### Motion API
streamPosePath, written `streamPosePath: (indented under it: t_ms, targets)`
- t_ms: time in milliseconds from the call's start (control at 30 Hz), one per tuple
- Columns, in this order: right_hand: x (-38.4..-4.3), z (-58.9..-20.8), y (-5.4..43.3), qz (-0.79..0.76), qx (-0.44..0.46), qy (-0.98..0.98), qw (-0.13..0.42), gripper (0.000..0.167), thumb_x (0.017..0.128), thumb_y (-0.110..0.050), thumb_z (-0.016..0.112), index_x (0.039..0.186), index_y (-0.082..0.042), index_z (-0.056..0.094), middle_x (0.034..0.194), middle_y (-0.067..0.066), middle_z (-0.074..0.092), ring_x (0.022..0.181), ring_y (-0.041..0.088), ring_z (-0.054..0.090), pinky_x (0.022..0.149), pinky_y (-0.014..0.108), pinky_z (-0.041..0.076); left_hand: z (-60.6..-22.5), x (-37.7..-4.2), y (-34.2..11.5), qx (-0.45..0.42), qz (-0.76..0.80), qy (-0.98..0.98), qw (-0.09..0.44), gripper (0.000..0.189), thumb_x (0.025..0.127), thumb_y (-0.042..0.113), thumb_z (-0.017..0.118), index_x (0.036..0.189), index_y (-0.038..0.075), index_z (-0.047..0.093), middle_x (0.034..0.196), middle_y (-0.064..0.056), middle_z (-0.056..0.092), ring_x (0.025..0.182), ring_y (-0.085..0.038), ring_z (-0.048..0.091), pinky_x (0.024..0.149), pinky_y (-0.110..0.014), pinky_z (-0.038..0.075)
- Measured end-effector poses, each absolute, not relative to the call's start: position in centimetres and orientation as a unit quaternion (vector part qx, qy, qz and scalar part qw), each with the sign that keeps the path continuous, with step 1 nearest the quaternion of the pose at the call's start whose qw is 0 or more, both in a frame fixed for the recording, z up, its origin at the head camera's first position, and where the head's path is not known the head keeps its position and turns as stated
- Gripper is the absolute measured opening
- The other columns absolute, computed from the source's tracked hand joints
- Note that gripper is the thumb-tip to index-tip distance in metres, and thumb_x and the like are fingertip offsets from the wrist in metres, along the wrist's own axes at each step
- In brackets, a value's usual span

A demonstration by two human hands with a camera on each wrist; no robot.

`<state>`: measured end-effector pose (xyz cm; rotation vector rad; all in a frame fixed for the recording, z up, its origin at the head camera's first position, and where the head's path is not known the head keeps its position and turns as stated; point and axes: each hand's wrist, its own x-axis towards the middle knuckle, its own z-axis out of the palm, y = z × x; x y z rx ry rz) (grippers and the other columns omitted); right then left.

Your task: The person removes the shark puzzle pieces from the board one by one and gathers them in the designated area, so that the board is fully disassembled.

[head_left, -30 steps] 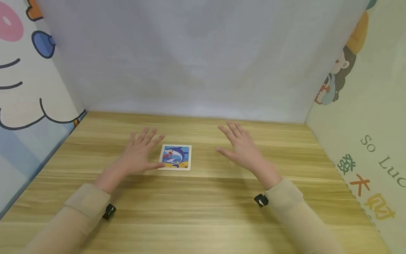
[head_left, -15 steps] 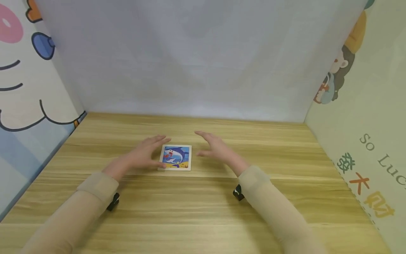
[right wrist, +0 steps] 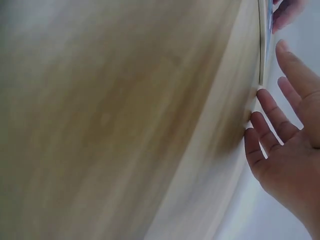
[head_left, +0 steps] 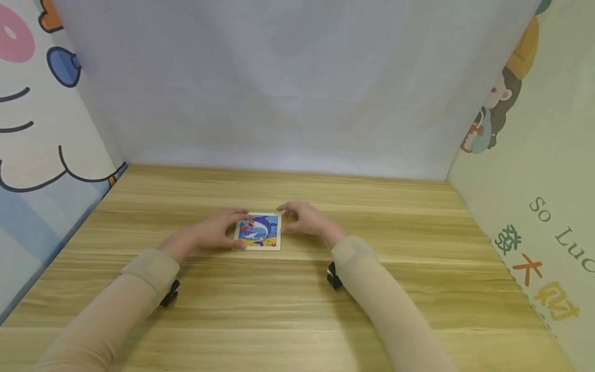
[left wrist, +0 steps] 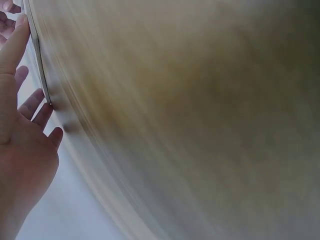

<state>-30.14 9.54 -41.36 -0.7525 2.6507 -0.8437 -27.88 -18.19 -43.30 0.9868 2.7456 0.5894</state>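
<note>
A small square picture board (head_left: pixel 264 231) with a white border, showing a blue shark or whale, lies flat on the wooden table (head_left: pixel 297 310). My left hand (head_left: pixel 214 229) spans its left side, index fingertip over the far edge and thumb over the near edge. In the left wrist view, the board appears edge-on as a thin strip beside the left fingers (left wrist: pixel 44 112). At the board's right edge is my right hand (head_left: pixel 308 219), thumb and index finger spread apart. The right wrist view shows the right fingers (right wrist: pixel 267 107) loosely bent around the board's far corner.
Behind the table hangs a pale grey cloth (head_left: pixel 297 93). Cartoon-printed panels stand on the left (head_left: pixel 37 150) and right (head_left: pixel 534 181). Each beige sleeve has a small black device (head_left: pixel 333 276) at the wrist.
Both hands have moved inward to the board, the right one from well off to the right. Their spread fingers have come closer together. The board stays in place.
</note>
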Motion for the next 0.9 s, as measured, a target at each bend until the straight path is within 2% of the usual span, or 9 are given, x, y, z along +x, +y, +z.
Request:
streamPosePath:
  t_ms: [167,367,667,900]
  targets:
    - [-30.6,-41.6,9.0,-0.269,-0.27,0.916,0.123,0.048,0.081,-0.025,0.075,0.125,-0.014,0.06,0.119,0.009,0.061,0.11,0.022,0.054,0.099,0.036,0.042,-43.3,-28.0,-18.2,0.336,0.196,0.917,0.087,0.078,0.078,0.052,0.07,0.141,0.015,0.045,0.151,-0.018,0.03,0.136,-0.043,0.027,0.109,-0.062,0.02]
    - [-30.8,-41.8,8.5,-0.234,-0.271,0.928,0.106,0.039,0.081,-0.029,0.075,0.116,-0.014,0.065,0.117,0.006,0.061,0.112,0.021,0.05,0.109,0.04,0.028,-43.0,-27.9,-18.1,0.339,0.199,0.915,0.093,0.075,0.079,0.049,0.071,0.141,0.014,0.045,0.151,-0.018,0.029,0.137,-0.043,0.026,0.109,-0.062,0.021]
    - [-30.7,-41.6,8.1,-0.235,-0.25,0.933,0.111,0.038,0.081,-0.029,0.075,0.114,-0.012,0.065,0.118,0.006,0.059,0.114,0.023,0.047,0.108,0.04,0.028,-42.8,-27.7,-18.0,0.33,0.197,0.918,0.102,0.075,0.079,0.048,0.072,0.141,0.014,0.046,0.151,-0.018,0.028,0.137,-0.043,0.025,0.109,-0.063,0.02]
    - [-31.1,-41.8,7.7,-0.249,-0.232,0.933,0.118,0.032,0.083,-0.027,0.073,0.111,-0.011,0.067,0.113,0.003,0.066,0.113,0.02,0.053,0.113,0.04,0.022,-42.8,-27.7,-17.9,0.326,0.201,0.918,0.105,0.076,0.078,0.047,0.073,0.141,0.013,0.046,0.151,-0.019,0.028,0.137,-0.044,0.025,0.109,-0.063,0.02]
